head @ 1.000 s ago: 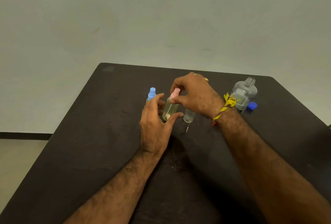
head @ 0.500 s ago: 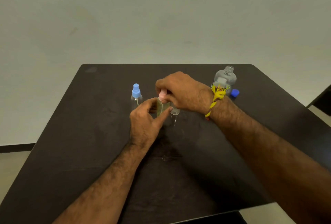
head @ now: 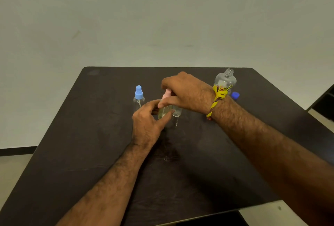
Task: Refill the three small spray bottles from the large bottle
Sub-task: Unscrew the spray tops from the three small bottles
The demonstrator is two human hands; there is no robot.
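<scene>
A small clear spray bottle [head: 163, 111] with yellowish liquid stands mid-table. My left hand [head: 148, 121] grips its body. My right hand [head: 184, 92] is closed on its pink spray cap [head: 166, 94] from above. Just right of it, a second small clear bottle [head: 176, 112] is partly hidden by my right hand. A third small bottle with a blue spray cap [head: 138, 95] stands apart to the left. The large clear bottle [head: 225, 79] stands uncapped at the back right, its blue cap [head: 235, 95] lying beside it.
The dark table [head: 90, 144] has its far edge just behind the bottles and its right edge near the large bottle. A yellow thread band [head: 217, 97] circles my right wrist. Pale wall behind; floor at the left and lower right.
The view has shifted, so the bottles sit further left in frame. Both hands stay on the pink-capped bottle, and my right hand's fingers have turned slightly on the cap.
</scene>
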